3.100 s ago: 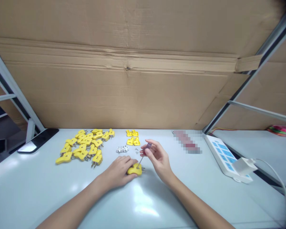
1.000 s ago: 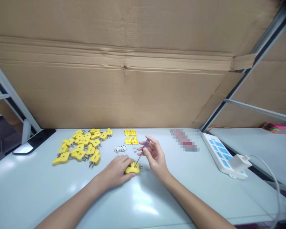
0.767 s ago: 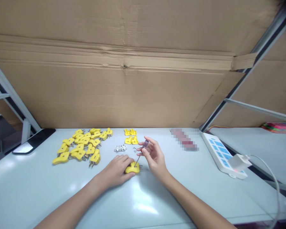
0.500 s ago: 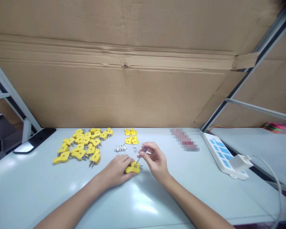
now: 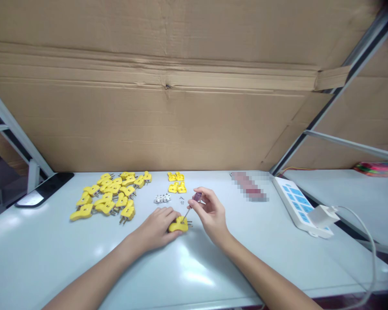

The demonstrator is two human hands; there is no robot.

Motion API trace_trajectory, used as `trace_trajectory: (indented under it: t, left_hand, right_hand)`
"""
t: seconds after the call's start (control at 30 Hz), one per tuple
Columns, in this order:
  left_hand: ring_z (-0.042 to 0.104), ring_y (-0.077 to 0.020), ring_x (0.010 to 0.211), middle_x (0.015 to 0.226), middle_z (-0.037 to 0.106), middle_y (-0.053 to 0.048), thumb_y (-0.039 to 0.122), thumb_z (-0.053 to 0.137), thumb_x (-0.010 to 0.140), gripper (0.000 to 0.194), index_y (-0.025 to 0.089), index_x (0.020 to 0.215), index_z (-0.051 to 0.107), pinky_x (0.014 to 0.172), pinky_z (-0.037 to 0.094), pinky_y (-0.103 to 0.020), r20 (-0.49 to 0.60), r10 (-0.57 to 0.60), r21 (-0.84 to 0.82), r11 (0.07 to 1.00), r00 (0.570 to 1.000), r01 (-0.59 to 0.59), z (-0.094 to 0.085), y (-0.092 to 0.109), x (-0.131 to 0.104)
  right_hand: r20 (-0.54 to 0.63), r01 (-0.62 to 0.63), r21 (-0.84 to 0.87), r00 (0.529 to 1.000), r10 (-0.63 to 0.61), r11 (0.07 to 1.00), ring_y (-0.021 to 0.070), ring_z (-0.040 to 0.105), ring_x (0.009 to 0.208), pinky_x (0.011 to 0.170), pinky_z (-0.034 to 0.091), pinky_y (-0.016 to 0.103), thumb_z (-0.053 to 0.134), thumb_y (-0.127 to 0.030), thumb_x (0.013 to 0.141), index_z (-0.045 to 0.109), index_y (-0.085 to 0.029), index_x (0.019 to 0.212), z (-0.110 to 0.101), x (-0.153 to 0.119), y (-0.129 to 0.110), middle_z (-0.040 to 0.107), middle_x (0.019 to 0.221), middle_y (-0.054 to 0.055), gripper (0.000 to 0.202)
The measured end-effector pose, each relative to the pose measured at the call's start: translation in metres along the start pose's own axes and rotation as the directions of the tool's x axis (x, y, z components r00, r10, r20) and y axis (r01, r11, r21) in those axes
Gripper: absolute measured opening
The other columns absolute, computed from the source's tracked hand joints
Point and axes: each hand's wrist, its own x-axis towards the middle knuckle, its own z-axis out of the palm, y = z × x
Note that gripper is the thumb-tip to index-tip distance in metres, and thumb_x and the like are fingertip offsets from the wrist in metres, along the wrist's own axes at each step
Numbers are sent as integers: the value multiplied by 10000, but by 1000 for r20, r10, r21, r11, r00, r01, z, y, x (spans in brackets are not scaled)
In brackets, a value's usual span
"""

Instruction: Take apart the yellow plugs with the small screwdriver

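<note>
On the table top, my left hand [image 5: 160, 227] grips a yellow power plug [image 5: 179, 224], its metal pins pointing right. My right hand [image 5: 211, 217] is closed around the purple handle of a screwdriver [image 5: 197, 197]. The slanted shaft meets the plug's upper face, its tip at the hole there. Beyond my hands lie a few tiny screws [image 5: 181, 200], some white plug inserts with pins [image 5: 162, 198] and several yellow plug shell halves [image 5: 177, 187].
A heap of yellow plugs [image 5: 111, 189] lies to the left, near a black phone-like slab [image 5: 45, 189]. At right are a white power strip [image 5: 297, 202] with a white adapter [image 5: 323, 215] and its cable. Cardboard [image 5: 181, 129] walls the back; a blurred-out reddish patch [image 5: 248, 185] is at back right.
The right fingers have shifted on the screwdriver, so more of its purple handle shows. The plug stays in my left hand. The whole view has moved slightly.
</note>
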Motion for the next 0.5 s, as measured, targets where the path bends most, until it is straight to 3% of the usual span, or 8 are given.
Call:
trace_trajectory:
  t: [0.07,0.23,0.33,0.5]
  left_hand:
    - [578,-234,915,975,611,-52,328,565,892,166,211,1010,551,820,443,-368,4,-3,-8,1000,1000,3,0,0,0]
    - [582,-235,902,958,619,-52,340,563,891,172,210,1004,560,812,448,-371,0,-2,-17,1000,1000,2,-1,-1,0]
    - [581,-233,900,952,617,-51,338,567,893,169,206,998,559,812,447,-372,-3,-3,-11,1000,1000,3,0,0,0]
    - [585,-237,902,952,617,-50,314,592,879,170,197,998,562,808,453,-375,9,-12,-6,1000,1000,12,-1,1,1]
  right_hand:
    - [20,-47,3,999,47,999,158,651,742,727,596,357,650,-332,843,621,-267,1065,-1,1,-2,639,853,8,234]
    - [99,-88,83,992,79,993,194,682,849,842,563,452,571,-389,896,540,-278,1222,-4,2,-4,675,1010,61,346]
    - [105,-61,88,993,52,994,182,666,864,789,582,399,594,-363,887,572,-294,1147,-3,1,0,639,1043,55,271]
    - [89,-3,11,996,2,1000,131,617,733,705,580,313,643,-293,855,609,-309,1147,-3,2,3,610,870,2,295]
